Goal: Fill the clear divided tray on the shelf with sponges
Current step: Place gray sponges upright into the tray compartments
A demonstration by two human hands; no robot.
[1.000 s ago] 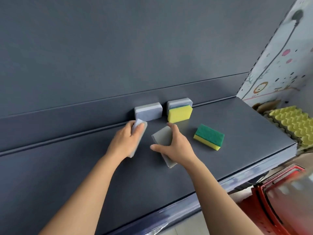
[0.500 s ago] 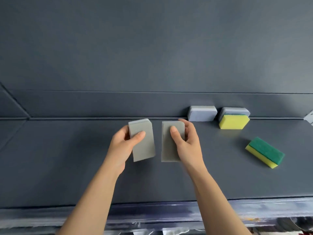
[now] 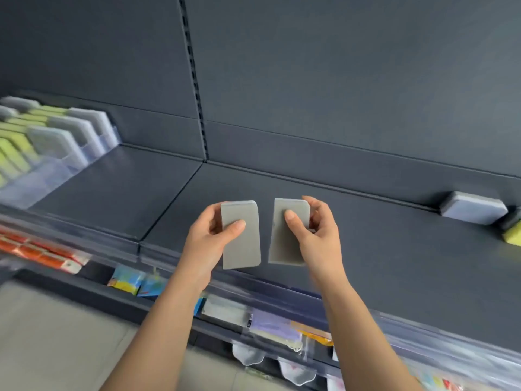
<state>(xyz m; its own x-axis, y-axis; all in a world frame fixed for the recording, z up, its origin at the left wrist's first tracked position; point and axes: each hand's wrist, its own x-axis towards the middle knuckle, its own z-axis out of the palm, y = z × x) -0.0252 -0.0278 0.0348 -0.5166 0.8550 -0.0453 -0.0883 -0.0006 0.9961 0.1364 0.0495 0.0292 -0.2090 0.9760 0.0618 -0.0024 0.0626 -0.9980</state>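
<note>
the view has swung left: the clear plastic divided tray (image 3: 42, 176) now shows far left on the dark grey shelf (image 3: 394, 249). the left hand (image 3: 208, 235) pinches one flat grey rectangular sponge (image 3: 245, 244), the right hand (image 3: 315, 235) a second grey sponge (image 3: 284, 241), both well right of the tray.

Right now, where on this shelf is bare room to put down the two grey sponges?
The dark shelf is bare between the clear divided tray at far left and the left hand. A second patch lies between the right hand and the blue-grey sponge at the back. Crowded: the tray's slots, and the far right by the yellow sponge.
</note>
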